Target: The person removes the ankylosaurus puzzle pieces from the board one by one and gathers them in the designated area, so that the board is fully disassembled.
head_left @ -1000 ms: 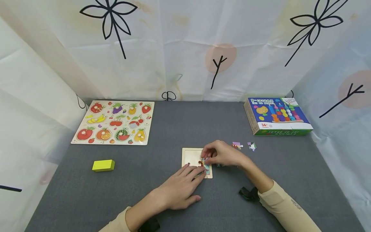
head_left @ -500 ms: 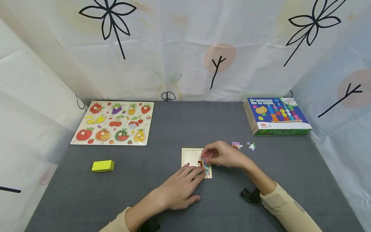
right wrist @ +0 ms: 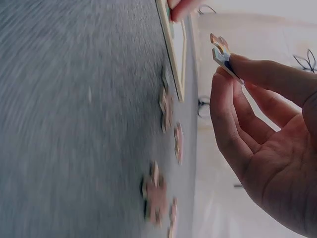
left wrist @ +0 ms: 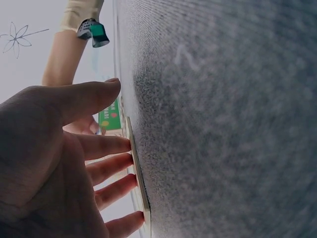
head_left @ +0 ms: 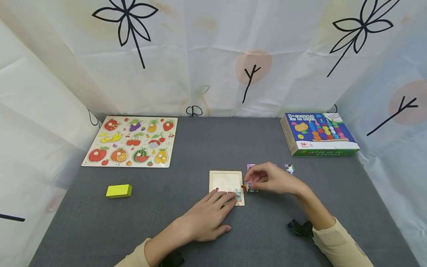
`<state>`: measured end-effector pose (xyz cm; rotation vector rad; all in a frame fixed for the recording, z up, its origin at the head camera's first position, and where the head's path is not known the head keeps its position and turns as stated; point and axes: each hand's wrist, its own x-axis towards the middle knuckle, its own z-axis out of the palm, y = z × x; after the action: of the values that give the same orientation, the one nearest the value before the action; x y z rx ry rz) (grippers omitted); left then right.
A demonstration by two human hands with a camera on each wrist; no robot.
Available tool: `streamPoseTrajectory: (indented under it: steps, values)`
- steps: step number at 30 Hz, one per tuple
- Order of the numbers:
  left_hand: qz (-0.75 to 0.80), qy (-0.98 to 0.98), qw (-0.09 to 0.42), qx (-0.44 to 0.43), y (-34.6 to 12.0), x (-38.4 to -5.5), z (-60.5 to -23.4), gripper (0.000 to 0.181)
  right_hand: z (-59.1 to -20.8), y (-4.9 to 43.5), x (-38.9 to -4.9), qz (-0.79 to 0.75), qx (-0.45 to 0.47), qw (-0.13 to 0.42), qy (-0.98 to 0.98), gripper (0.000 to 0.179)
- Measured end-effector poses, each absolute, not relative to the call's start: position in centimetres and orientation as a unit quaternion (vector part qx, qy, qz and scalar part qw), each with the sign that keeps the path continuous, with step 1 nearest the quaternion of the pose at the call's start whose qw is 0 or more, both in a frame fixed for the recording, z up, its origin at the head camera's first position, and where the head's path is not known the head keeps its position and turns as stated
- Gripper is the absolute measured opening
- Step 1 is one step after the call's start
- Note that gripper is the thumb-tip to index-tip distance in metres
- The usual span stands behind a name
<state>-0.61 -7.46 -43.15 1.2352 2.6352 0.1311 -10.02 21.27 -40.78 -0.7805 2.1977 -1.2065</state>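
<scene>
Puzzle piece [right wrist: 221,53] in the air, pinched between the thumb and fingertips of the right hand [head_left: 271,178], just by the right edge of the small wooden board [head_left: 225,181] in the head view! Clear of the table [head_left: 200,148] in the right wrist view, tilted, with orange and blue on it, exact picture too small to read. Over to the left hand [head_left: 213,215]: palm down, fingers straight and slightly spread, fingertips on the near part of the board, thumb set apart. Right beside those fingertips, a coloured piece [head_left: 238,195] in the board's near right corner. Out on the table around the right hand, loose pieces [head_left: 289,168], some partly hidden behind it. Farther back on the right, a blue-and-green box [head_left: 320,133]. Back left, a fruit board [head_left: 123,142]; in front of it, a yellow block [head_left: 119,191]. Behind everything, a pale cloth [head_left: 207,40] with black plant drawings.
</scene>
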Motion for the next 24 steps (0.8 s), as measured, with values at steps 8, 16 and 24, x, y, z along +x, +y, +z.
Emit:
streamPoseTrajectory:
  steps: [8,16,24]
  values:
    - [0.05,0.898,0.12,0.42,-7.5,-0.6,-43.1,0.077,-39.9,25.3,-9.4,-0.451,-0.268,0.24,0.817,0.016]
    - [0.051,0.899,0.114,0.421,-7.6,-0.5,-43.1,0.076,-39.4,28.5,-9.2,-0.441,-0.259,0.23,0.828,0.018]
    - [0.054,0.897,0.12,0.421,-7.6,-0.6,-43.1,0.076,-39.6,31.5,-9.2,-0.443,-0.262,0.232,0.826,0.018]
